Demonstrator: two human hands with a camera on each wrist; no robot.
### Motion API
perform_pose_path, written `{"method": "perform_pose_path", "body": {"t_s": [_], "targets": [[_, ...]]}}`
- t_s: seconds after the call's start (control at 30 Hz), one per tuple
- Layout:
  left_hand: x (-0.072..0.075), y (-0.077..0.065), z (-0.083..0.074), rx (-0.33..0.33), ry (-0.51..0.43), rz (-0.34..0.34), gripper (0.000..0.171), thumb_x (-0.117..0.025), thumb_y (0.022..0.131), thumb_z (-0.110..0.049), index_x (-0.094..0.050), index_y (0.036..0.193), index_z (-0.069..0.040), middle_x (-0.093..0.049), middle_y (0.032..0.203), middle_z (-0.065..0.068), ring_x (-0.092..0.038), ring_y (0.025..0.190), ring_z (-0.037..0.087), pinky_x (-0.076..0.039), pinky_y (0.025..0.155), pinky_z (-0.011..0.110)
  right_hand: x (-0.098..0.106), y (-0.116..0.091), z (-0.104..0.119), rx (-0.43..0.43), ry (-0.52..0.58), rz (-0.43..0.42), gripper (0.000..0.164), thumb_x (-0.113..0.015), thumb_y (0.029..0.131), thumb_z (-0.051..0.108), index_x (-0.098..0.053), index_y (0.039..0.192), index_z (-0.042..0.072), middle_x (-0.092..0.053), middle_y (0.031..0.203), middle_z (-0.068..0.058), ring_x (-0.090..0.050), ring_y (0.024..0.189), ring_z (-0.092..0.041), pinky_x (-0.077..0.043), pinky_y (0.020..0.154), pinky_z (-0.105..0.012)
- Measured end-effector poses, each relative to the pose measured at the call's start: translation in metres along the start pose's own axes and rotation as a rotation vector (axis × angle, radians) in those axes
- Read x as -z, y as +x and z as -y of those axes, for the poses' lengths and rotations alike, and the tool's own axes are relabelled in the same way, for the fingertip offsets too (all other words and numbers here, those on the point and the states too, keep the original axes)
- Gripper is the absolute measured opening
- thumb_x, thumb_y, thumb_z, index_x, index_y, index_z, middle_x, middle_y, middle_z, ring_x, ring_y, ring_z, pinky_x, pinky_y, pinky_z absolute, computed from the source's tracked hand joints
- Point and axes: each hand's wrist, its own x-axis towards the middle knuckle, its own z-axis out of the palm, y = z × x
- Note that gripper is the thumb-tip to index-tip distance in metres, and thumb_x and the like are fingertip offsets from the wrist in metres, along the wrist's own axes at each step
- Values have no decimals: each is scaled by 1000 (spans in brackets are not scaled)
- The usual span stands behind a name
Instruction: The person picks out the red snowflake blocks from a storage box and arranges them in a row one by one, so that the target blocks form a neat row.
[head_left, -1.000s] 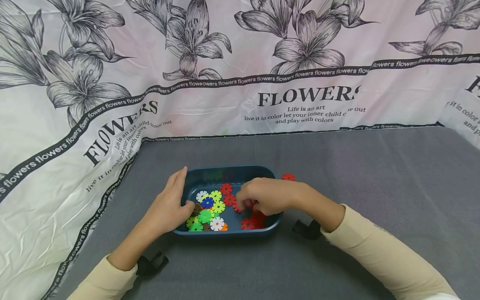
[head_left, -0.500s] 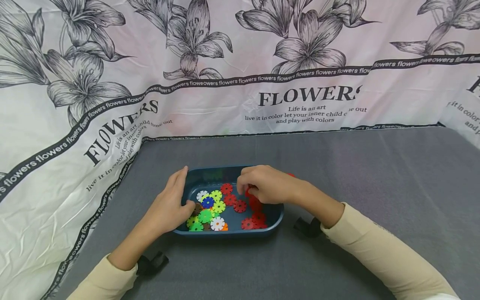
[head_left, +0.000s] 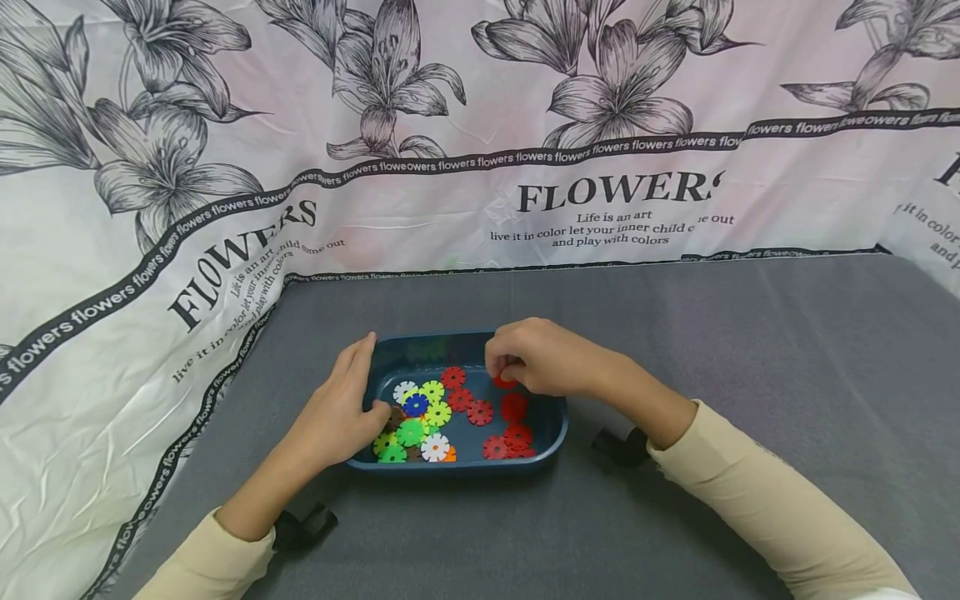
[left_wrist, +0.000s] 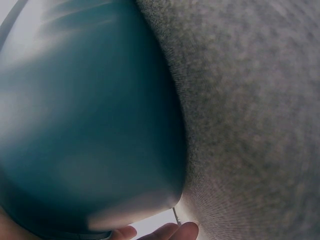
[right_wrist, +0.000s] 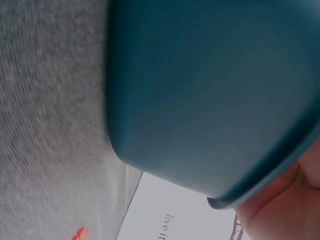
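A dark blue plastic tub (head_left: 457, 469) holds notched, flower-shaped interlocking discs. Mixed green, yellow, white and blue discs (head_left: 412, 429) lie in its left half, while red discs (head_left: 513, 408) lie toward the right. My left hand (head_left: 337, 404) holds the tub's left side, thumb over the rim and fingers along the outside; in the left wrist view its fingertips (left_wrist: 185, 231) show under the tub. At the back right corner my right hand (head_left: 543, 358) has curled fingers at a red disc (head_left: 506, 382), partly covered by them. The right wrist view shows mainly the tub's outer wall (right_wrist: 200, 100).
A red piece (right_wrist: 80, 233) lies on the grey cloth outside the tub, seen in the right wrist view. The grey-covered table (head_left: 712, 350) runs back to a white flower-printed curtain (head_left: 450, 208). Black straps (head_left: 303, 527) sit at both wrists.
My right hand has moved from among the red discs to the tub's back right corner, uncovering several of them. The red disc outside is now hidden in the head view. My left hand stays put.
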Motion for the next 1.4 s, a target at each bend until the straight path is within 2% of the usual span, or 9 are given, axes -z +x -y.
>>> {"method": "perform_pose_path", "body": {"t_s": [0.1, 0.3, 0.67, 0.8, 0.93, 1.17, 1.4], "targets": [[0, 0, 0, 1, 1, 1, 87, -59, 90, -11, -8, 161, -4, -16, 161, 24, -55, 89, 30, -43, 67, 41, 4, -1, 0, -32, 26, -3, 22, -68, 86, -10, -70, 88, 11, -64, 85, 4, -56, 75, -13, -52, 65, -27], [1, 0, -1, 6, -9, 12, 87, -59, 90, -11, -7, 161, -4, -15, 161, 23, -53, 73, 23, -42, 62, 39, 11, -3, -2, -61, 85, -1, 20, -69, 87, -9, -71, 92, 10, -67, 88, 2, -59, 76, -13, -54, 65, -28], [1, 0, -1, 6, 3, 2, 87, -60, 91, -12, -8, 161, -5, -16, 161, 22, -56, 96, 33, -44, 70, 44, 21, -6, -4, -95, 144, -4, 17, -69, 89, -6, -73, 96, 9, -71, 88, 2, -66, 77, -19, -55, 71, -30], [1, -1, -1, 5, 1, 2, 87, -60, 91, -12, -9, 161, -4, -16, 161, 23, -55, 102, 35, -45, 73, 46, 23, -6, -5, -111, 139, -2, 17, -69, 89, -6, -75, 95, 9, -71, 90, 3, -66, 78, -16, -55, 72, -29], [0, -1, -1, 5, -1, -1, 87, -60, 91, -12, -9, 161, -4, -16, 161, 23, -54, 104, 36, -45, 73, 46, 26, -6, -7, -136, 136, 1, 17, -70, 89, -5, -76, 95, 10, -72, 91, 2, -66, 79, -12, -56, 74, -28], [-1, -1, 0, 2, 1, -9, 87, -60, 91, -12, -10, 161, -4, -17, 161, 23, -53, 108, 37, -46, 76, 48, 31, -9, -9, -162, 153, -6, 16, -71, 89, -3, -77, 92, 11, -72, 86, 3, -64, 73, -13, -55, 68, -30], [-1, -1, -1, 7, 4, -8, 87, -60, 91, -12, -9, 161, -4, -17, 161, 23, -53, 111, 39, -46, 80, 51, 37, -11, -10, -184, 189, -9, 16, -71, 88, -3, -77, 90, 12, -72, 84, 4, -65, 73, -13, -55, 69, -32]]}}
